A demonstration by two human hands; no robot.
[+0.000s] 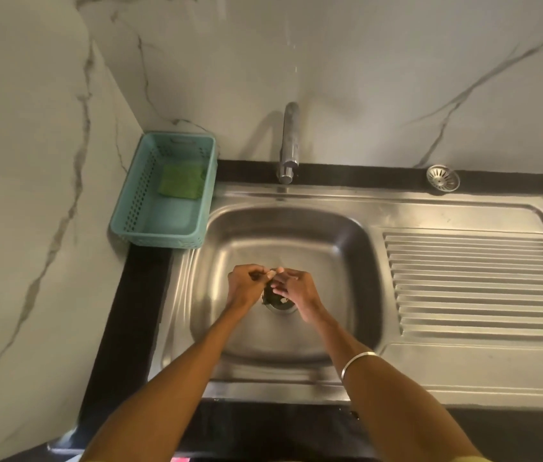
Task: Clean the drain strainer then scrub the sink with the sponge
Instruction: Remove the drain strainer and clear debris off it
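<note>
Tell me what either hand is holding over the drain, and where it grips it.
The left hand pinches a small pale scrap at its fingertips; what it is cannot be told. The right hand holds nothing, fingers spread over the round metal drain.

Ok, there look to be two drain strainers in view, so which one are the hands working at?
The one in the sink's drain, below the left hand and right hand, with debris showing. The other strainer sits untouched on the back ledge, far right.
</note>
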